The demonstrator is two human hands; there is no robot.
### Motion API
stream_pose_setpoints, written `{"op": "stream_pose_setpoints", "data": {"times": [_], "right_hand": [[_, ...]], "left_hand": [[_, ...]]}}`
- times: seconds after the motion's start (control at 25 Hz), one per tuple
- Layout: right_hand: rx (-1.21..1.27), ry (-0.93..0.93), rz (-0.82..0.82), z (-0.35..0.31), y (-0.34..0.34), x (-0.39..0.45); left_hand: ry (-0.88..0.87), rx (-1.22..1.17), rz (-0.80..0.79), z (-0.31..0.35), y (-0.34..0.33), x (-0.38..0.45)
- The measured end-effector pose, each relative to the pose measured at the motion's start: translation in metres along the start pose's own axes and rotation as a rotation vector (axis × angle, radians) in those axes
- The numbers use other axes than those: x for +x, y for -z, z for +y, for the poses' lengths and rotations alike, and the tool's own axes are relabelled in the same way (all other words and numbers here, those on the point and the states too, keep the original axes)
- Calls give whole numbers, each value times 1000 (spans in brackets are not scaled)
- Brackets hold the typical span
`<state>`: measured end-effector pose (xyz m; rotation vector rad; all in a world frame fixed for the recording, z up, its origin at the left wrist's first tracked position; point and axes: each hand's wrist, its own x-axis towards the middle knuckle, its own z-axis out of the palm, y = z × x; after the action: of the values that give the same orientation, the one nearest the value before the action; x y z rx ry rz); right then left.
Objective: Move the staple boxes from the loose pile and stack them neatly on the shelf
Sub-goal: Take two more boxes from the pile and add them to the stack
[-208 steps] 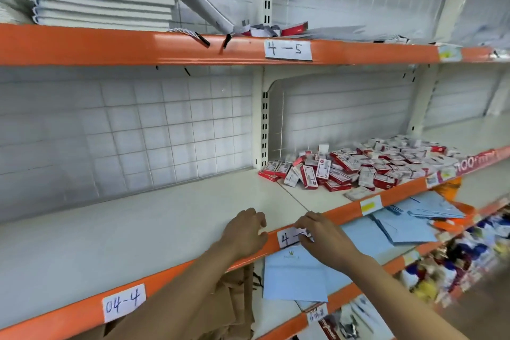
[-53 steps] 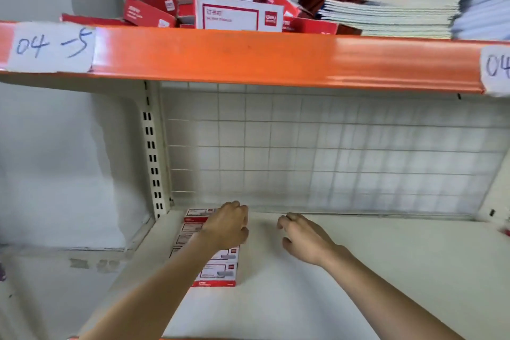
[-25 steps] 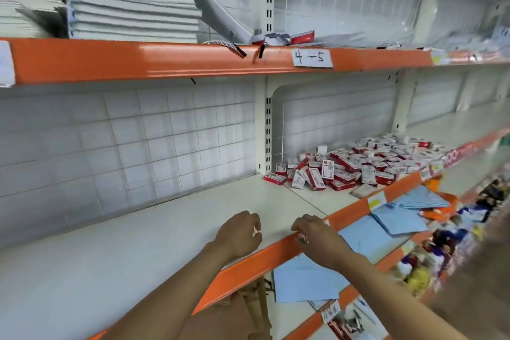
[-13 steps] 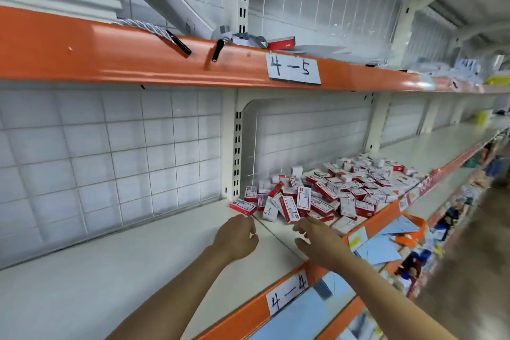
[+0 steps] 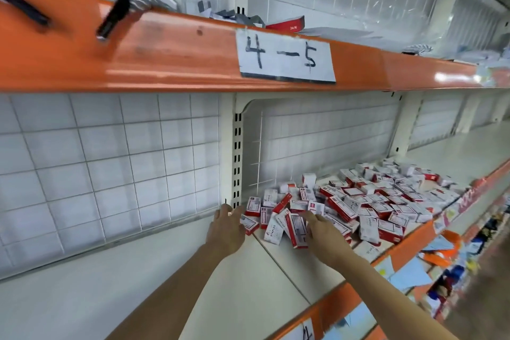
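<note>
A loose pile of small red and white staple boxes [image 5: 367,201] lies on the cream shelf [image 5: 138,284], to the right of the upright post. My left hand [image 5: 227,226] reaches the pile's left edge, fingers extended and touching the nearest box [image 5: 249,223]. My right hand [image 5: 321,229] sits at the pile's front, fingers stretched over boxes, next to a box printed STAPLES [image 5: 274,229]. Neither hand grips anything that I can see.
An orange beam [image 5: 165,58] with a paper label "4-5" [image 5: 285,56] runs overhead. A perforated post [image 5: 237,157] stands behind my left hand. Wire grid panels back the shelf. Blue envelopes [image 5: 408,276] and other goods lie on lower shelves at right.
The view has moved right and closer to the pile. Both hands have travelled from the shelf's front edge up to the boxes and now touch the pile.
</note>
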<state>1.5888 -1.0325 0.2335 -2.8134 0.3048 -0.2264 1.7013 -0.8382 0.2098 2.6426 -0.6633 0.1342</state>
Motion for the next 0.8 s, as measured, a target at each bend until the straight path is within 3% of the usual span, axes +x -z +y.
{"op": "stream_pose_setpoints", "data": {"times": [0.24,0.4,0.56,0.8], "right_hand": [[-56,211,-62,10,8,13],[-81,220,-4,2,1,17],[-22,252,9,-1,-6,14],[212,430,-220,10,-9,7]], "left_hand": [[90,101,-55,17,-11,4],[-5,66,-44,18,-8,-9],[-20,-148,-59,16,6,-31],[201,-130,-99,7,22,-66]]}}
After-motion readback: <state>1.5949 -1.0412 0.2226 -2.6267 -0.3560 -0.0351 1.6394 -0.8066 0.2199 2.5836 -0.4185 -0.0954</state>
